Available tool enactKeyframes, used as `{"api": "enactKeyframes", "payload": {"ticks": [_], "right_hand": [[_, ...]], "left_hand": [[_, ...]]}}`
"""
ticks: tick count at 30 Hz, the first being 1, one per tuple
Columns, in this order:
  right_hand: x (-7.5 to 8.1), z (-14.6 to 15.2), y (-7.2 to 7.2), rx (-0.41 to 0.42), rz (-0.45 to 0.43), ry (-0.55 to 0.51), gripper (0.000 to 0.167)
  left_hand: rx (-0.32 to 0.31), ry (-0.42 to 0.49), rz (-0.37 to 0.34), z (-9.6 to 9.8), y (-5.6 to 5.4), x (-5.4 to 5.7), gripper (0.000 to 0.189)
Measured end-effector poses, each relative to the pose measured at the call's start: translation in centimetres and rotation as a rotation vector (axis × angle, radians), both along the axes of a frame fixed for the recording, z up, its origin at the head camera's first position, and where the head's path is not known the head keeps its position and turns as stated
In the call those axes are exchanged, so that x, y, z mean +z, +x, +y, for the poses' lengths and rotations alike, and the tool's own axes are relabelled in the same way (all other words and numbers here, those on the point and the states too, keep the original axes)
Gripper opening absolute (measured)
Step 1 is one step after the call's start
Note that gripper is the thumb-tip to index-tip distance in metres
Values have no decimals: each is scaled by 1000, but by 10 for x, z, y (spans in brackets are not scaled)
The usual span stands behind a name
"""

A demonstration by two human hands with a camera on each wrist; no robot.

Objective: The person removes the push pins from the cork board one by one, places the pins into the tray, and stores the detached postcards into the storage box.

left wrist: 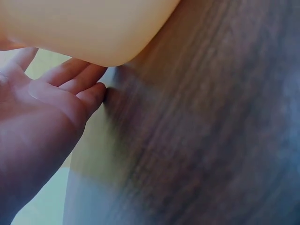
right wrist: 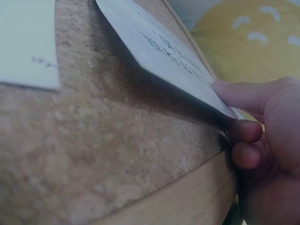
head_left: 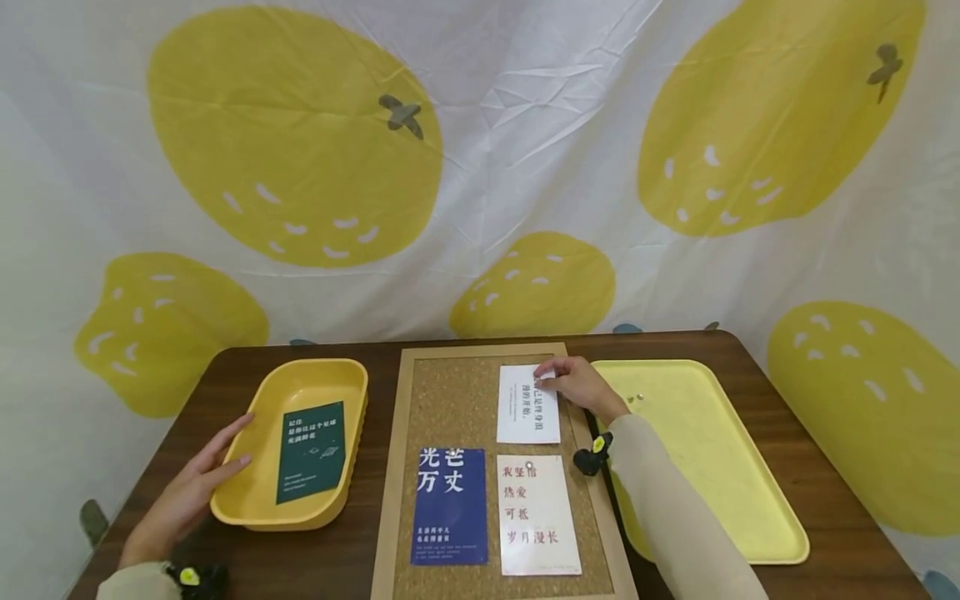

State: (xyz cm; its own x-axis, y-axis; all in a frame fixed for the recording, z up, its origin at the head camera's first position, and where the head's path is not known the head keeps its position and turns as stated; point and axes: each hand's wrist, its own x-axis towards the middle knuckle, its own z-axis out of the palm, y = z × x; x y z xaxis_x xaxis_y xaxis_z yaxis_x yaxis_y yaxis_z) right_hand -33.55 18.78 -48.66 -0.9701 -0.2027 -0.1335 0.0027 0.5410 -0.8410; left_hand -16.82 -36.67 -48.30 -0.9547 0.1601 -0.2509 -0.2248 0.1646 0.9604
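In the head view my right hand [head_left: 581, 383] is at the upper right of the cork board [head_left: 450, 400], pinching the corner of a white card [head_left: 517, 417] with dark print. The right wrist view shows the thumb on top of this card [right wrist: 159, 51], fingers curled beneath, and part of the card raised off the cork. My left hand [head_left: 191, 483] rests at the left side of a yellow bin [head_left: 352, 450], its fingers fairly straight. Inside the bin lies a dark green card [head_left: 315, 454]. A blue card [head_left: 450, 517] and a white card with red print [head_left: 538, 533] are on the cork.
A pale yellow tray [head_left: 712, 467] lies right of the board, with small metallic pins [head_left: 635, 398] near its upper left. Pushpins show at the tops of the blue and red-print cards. Behind the dark wooden table [head_left: 382, 400] hangs a lemon-patterned cloth [head_left: 480, 167].
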Motion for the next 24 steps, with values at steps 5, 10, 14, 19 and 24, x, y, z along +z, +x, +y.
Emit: {"api": "enactKeyframes", "payload": {"ticks": [5,10,14,19,24], "right_hand": [[0,0,0,7,8,6,15],[0,0,-1,8,11,5,16],[0,-2,-2,11,11,10,16],[0,-2,-2,16,20,20,16],[1,5,1,19,31,2,17]], "left_hand": [[-5,26,8,0,0,-1,67],[4,23,6,1,1,0,68],[0,41,18,0,3,0,68],[-16,81,40,0,5,-4,67],[-8,68,23,5,3,-6,68]]}}
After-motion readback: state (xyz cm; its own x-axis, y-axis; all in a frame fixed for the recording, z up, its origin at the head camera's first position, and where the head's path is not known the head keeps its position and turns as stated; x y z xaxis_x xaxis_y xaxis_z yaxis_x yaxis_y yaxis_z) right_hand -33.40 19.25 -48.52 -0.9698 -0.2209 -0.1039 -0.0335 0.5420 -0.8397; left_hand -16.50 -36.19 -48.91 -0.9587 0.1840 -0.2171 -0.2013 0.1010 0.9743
